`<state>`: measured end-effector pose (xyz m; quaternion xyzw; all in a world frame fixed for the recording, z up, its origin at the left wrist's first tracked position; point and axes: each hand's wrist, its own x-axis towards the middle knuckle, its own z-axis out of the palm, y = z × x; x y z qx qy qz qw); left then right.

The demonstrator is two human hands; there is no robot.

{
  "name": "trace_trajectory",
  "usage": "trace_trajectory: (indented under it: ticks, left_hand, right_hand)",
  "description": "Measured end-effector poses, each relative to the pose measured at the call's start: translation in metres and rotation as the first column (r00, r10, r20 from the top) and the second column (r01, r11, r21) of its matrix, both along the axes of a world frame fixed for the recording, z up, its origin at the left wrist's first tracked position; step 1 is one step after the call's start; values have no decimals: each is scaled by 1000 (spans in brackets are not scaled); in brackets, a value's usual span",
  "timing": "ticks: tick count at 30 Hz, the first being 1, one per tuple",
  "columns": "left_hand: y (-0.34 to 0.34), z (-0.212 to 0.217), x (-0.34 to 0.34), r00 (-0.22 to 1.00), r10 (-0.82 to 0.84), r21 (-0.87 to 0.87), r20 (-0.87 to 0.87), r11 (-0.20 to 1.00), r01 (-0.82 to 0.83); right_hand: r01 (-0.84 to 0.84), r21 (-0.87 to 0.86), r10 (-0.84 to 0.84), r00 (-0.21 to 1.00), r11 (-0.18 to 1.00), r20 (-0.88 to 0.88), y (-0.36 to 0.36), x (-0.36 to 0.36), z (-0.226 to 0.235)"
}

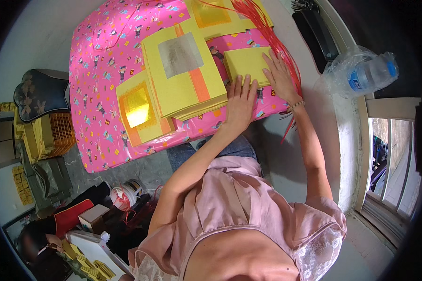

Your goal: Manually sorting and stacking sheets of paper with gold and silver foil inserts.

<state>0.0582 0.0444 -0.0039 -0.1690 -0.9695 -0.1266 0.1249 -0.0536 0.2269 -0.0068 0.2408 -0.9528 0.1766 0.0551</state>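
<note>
A small stack of plain yellow paper (246, 62) lies at the right of the table. My left hand (240, 104) rests at its near left edge, fingers stretched out and fairly close together. Across its right side lies my right hand (282, 80), with the fingers spread and a beaded bracelet at the wrist. Just left of my left hand is a thick stack of larger yellow paper sheets (151, 70), its top sheet bearing a silver square and an orange strip. Partly under that sits yellow paper with a gold foil square (138, 110). My palms hide part of the small stack's edges.
A pink patterned cover (96, 84) is on the table. Red plastic strings (267, 29) hang down its right side. More gold-squared paper (211, 15) lies at the far edge. A bagged plastic bottle (365, 77) is at the right, a dark chair (41, 93) at the left.
</note>
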Motion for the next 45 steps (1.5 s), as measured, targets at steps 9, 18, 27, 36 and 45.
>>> trace_trajectory:
  ticks: [9,18,27,36,45]
  left_hand:
    - [1,3,2,999,-6,201,33,980,-1]
    - [-15,52,25,997,-42,304,-62,951,59]
    - [-106,115,71,960,51,462,-276,883,86]
    - [-151,111,63,962,174,373,-212,924,-85]
    - [-158,113,58,967,166,431,-195,900,-68]
  right_hand:
    - [-9,13,9,999,1000,-35,-2,-4,4]
    - [-78,-49,71,989,996,-131,-13,2,59]
    - [-456,-256,426,889,852,-168,-80,47,147]
    - [-621,-63,590,768,781,-250,-112,52,141]
    - [-644,-159,604,761,748,-237,-116,46,143]
